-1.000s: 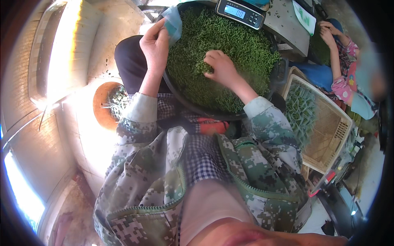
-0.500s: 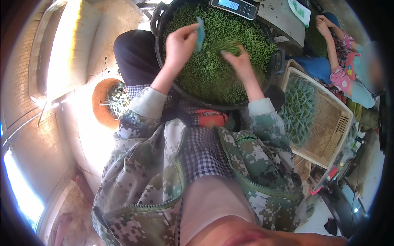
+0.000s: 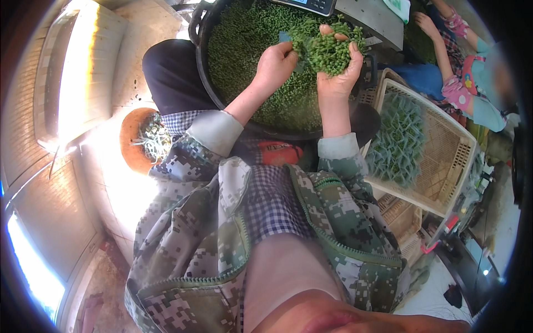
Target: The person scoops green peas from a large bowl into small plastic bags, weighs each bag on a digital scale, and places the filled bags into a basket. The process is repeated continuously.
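Note:
A wide black tub [image 3: 206, 83] in front of me is filled with small green bead-like berries [image 3: 239, 50]. My right hand [image 3: 340, 80] is raised over its right side, palm up, with fingers curled round a clump of the green berries [image 3: 333, 54]. Close on its left, my left hand [image 3: 277, 65] pinches a small thin blue-green piece [image 3: 285, 36], mostly hidden behind the fingers and the clump. Its fingertips are at the clump's left edge; whether they touch it I cannot tell.
A digital scale [image 3: 313, 4] sits at the tub's far edge. To the right, a beige plastic crate [image 3: 444, 191] holds many blue-green crisscrossed bundles [image 3: 395, 141]. An orange bowl [image 3: 130, 141] with pale scraps stands at the left. A co-worker's hands [image 3: 430, 25] are at the upper right.
My right hand has come up from the berries, turned palm up with a bigger clump. My left hand has moved right and slightly down, bringing the blue-green piece beside it.

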Motion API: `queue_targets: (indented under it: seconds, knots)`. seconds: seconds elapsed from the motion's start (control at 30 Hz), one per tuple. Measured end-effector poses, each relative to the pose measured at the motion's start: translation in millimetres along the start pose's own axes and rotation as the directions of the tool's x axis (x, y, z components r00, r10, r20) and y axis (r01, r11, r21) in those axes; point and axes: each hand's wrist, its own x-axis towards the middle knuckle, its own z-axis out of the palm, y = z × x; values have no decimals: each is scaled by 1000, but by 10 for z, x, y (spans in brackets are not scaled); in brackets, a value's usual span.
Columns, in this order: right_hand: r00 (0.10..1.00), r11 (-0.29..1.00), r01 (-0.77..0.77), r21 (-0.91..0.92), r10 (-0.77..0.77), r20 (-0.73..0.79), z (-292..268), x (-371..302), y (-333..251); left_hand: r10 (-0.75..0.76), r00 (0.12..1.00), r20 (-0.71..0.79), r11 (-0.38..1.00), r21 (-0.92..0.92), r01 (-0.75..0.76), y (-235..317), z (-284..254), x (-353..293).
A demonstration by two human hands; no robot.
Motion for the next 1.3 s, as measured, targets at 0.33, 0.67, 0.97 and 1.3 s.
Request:
queue_targets:
  seconds: [0.33, 0.67, 0.97, 1.3]
  knots:
    - [906, 721, 424, -549, -331, 265, 102, 60, 168, -24, 997, 68, 999, -42, 27, 57, -50, 5]
    - [912, 355, 405, -843, -92, 400, -183, -51, 99, -165, 981, 100, 982, -71, 173, 18, -87, 14]
    - [943, -29, 317, -948, 117, 311, -89, -184, -188, -139, 988, 62, 973, -176, 148, -19, 9, -38]
    - [861, -143, 478, -867, -120, 494, -264, -143, -171, -124, 987, 106, 975, -172, 141, 80, -69, -64]
